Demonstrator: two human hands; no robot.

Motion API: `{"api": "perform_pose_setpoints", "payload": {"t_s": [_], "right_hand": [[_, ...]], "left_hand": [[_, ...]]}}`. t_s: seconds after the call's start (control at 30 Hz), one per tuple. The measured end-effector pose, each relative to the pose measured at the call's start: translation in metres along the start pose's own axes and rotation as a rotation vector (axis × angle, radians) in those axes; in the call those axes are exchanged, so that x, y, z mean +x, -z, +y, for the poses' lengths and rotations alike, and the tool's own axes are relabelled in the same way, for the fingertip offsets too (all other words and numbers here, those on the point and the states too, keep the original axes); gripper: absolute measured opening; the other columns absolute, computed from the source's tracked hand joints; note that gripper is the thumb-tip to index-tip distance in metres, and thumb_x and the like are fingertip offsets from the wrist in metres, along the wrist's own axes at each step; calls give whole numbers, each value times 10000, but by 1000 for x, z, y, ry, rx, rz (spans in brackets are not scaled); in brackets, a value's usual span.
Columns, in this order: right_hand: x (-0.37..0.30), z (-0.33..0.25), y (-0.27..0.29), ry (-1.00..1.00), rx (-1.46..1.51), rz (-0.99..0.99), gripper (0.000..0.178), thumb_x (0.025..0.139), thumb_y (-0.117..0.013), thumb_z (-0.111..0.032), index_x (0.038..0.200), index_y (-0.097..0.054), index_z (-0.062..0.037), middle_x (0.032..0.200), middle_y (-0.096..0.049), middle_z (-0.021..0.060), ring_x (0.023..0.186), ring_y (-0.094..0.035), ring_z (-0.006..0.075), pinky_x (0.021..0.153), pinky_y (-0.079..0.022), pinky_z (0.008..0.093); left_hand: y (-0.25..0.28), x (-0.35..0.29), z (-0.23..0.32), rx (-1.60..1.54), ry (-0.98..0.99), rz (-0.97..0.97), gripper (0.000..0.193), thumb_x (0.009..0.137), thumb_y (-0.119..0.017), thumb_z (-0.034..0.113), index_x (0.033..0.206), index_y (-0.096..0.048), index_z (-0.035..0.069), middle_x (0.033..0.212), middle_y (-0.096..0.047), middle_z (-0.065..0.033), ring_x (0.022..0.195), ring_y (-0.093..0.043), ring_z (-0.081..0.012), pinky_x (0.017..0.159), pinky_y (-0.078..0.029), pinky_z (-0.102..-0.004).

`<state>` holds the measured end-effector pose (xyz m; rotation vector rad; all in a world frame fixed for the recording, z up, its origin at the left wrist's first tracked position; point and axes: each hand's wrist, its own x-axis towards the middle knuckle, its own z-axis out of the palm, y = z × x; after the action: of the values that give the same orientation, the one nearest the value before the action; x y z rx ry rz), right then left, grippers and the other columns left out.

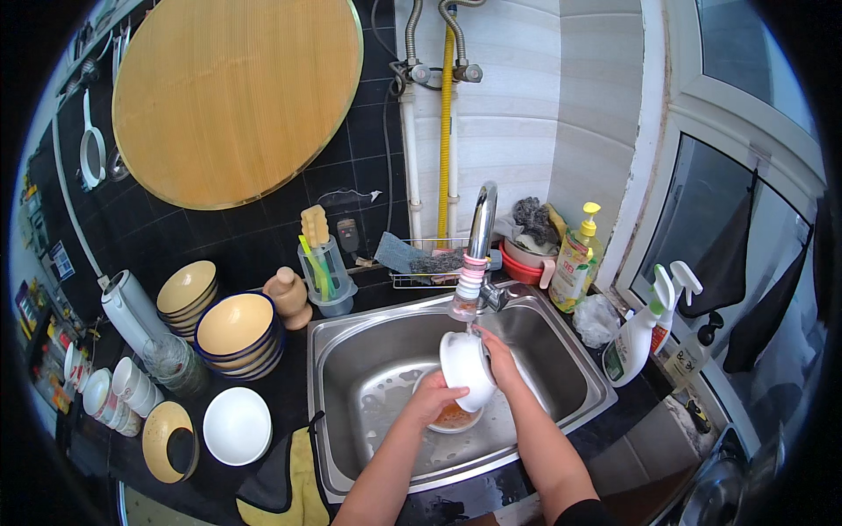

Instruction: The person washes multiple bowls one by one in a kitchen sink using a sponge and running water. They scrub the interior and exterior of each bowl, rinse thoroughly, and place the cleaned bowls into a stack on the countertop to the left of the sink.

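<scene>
The step in hand looks like rinsing: at lower centre of the frame, the left hand (pixel 430 396) grips a white bowl (pixel 465 370) by its lower edge, thumb pressed on the wall, other fingers partly hidden. The right hand (pixel 502 361) closes on its far right side, the bowl tipped on edge just beneath the tap (pixel 482 219). I judge that the next move calls for a firm two-handed turn (wet glaze is likely slippery) clear of the lower bowl (pixel 456 430), which holds an orange-tinged liquid.

From the left, the counter carries a blue-rimmed stack of cream bowls (pixel 235 326), rounded and smooth; a glossy round white dish (pixel 238 426); and, at lower left, a soft yellow cloth (pixel 304 478) with dark edging. The centre belongs to the brushed-steel sink (pixel 360 359), round-cornered and spotted with wet patches. At right stand a translucent yellow-topped pump bottle (pixel 574 267) and, farther right, a white plastic spray bottle (pixel 633 346).
</scene>
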<state>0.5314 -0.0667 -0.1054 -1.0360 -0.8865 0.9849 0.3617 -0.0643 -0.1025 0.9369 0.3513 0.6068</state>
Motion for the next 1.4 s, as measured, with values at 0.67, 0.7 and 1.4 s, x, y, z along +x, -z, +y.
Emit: {"api": "perform_pose_setpoints", "payload": {"t_s": [0.67, 0.7, 1.4], "right_hand": [[6, 44, 29, -503, 628, 166, 284, 848, -360, -187, 983, -507, 14, 977, -569, 148, 894, -567, 259, 807, -452, 397], [5, 40, 27, -487, 646, 229, 293, 857, -338, -182, 1003, -494, 19, 1003, -560, 153, 915, -560, 264, 826, -443, 405], [-5, 1, 2, -112, 208, 448, 307, 805, -559, -298, 853, -587, 4, 795, -588, 69, 695, -543, 139, 621, -432, 268]], "left_hand": [[22, 11, -5, -476, -254, 162, 489, 775, -522, -26, 1223, -345, 58, 1193, -446, -90, 1133, -408, -227, 976, -328, -362], [23, 13, -7, -471, -225, 156, 485, 770, -524, -34, 1216, -353, 51, 1188, -449, -95, 1125, -416, -224, 970, -334, -362], [29, 13, -17, -488, -26, 259, 468, 825, -372, 360, 1184, -386, 59, 1171, -466, -121, 1080, -456, -280, 879, -376, -450]]}}
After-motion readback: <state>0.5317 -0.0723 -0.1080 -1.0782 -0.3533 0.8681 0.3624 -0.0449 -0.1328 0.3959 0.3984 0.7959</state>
